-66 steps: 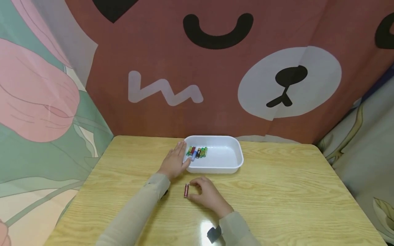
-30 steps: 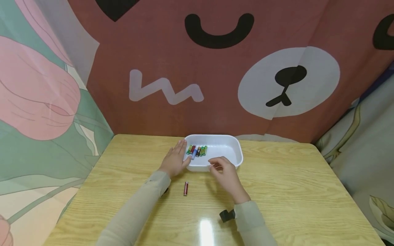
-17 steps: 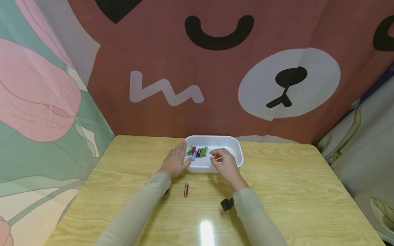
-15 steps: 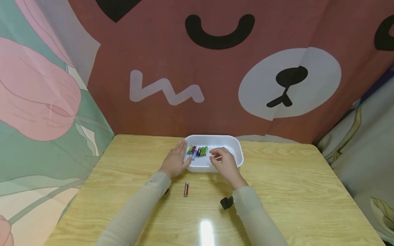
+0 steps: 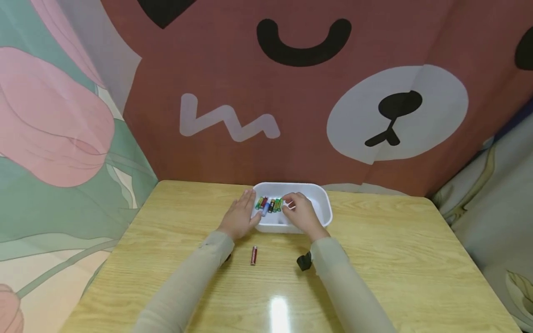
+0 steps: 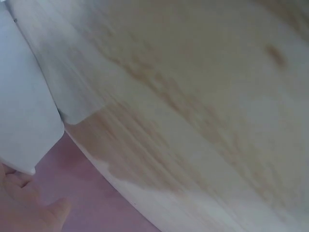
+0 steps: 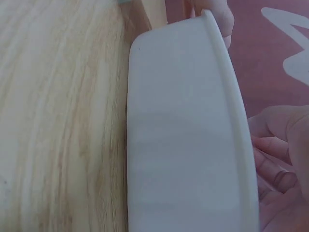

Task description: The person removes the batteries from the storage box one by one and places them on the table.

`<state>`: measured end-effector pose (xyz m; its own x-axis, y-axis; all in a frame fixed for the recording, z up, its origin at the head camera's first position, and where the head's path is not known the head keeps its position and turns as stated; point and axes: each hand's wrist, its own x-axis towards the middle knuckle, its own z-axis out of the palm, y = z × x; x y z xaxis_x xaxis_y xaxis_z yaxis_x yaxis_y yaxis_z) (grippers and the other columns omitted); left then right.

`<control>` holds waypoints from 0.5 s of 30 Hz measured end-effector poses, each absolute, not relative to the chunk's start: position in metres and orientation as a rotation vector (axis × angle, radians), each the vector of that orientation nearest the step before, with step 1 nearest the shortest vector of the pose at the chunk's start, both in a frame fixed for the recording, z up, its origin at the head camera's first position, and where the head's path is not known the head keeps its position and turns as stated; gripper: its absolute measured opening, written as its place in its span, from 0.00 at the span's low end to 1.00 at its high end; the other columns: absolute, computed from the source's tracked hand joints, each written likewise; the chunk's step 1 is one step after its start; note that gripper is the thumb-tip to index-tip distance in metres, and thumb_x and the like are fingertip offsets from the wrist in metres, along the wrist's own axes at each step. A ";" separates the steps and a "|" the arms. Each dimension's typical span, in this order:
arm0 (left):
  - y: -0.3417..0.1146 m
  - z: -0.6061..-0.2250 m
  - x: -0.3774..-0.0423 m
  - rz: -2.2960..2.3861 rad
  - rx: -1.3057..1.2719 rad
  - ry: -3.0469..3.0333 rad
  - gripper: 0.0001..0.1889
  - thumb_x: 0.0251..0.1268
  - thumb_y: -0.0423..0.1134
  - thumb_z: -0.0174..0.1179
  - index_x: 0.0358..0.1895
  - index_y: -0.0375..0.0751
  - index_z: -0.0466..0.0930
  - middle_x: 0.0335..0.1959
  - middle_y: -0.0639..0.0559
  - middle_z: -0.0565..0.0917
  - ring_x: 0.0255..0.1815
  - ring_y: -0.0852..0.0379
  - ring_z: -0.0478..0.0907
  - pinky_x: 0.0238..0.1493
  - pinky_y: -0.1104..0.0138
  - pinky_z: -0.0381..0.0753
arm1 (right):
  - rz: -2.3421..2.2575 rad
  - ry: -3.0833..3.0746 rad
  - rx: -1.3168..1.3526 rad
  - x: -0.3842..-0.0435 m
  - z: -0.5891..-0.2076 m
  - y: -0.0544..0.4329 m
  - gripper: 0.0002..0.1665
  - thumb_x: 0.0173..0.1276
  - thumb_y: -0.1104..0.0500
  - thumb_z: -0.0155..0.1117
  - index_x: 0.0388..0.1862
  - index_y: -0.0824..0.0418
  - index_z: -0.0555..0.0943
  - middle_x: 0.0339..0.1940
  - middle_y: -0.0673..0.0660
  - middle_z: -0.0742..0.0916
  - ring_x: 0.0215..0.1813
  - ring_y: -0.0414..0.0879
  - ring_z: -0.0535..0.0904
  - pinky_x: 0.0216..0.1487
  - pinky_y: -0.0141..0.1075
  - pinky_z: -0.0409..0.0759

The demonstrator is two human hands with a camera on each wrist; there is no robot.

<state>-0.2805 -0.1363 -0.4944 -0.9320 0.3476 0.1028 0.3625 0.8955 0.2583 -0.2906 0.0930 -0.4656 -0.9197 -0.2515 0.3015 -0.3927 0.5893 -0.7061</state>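
A white plastic tray (image 5: 323, 221) stands at the back of the table, with several small batteries (image 5: 271, 206) side by side in its left part, green, red, blue and black ones among them. My left hand (image 5: 238, 217) rests against the tray's left end, fingers stretched along the rim. Over the inside of the tray, my right hand (image 5: 302, 213) has its thumb and forefinger bent with a gap between them, beside the rightmost green battery. Whether they touch it cannot be made out; the wall hides it in the right wrist view. One red battery (image 5: 254, 255) lies on the table in front.
The wooden table (image 5: 399, 259) reaches up to a curtain (image 5: 300, 115) with a bear print, right behind the tray. More printed cloth hangs at the left and right. A dark wrist device (image 5: 305, 262) sits under my right sleeve.
My right hand has left the red battery on the table, moved up over the tray, then shifted a little left to the green batteries. The left hand has stayed at the tray's end.
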 end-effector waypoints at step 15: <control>-0.136 -0.494 -0.279 -0.463 -0.559 -2.987 0.40 0.80 0.55 0.45 0.82 0.34 0.44 0.84 0.43 0.46 0.83 0.45 0.42 0.79 0.45 0.51 | 1.189 -2.825 0.501 -0.313 -0.474 0.088 0.19 0.62 0.66 0.69 0.52 0.70 0.82 0.43 0.64 0.84 0.44 0.57 0.84 0.49 0.47 0.84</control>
<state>-0.2794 -0.1358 -0.4942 -0.9318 0.3426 0.1202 0.3629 0.8887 0.2801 -0.3134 0.0876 -0.4743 -0.9474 -0.2795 0.1557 -0.3067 0.6549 -0.6907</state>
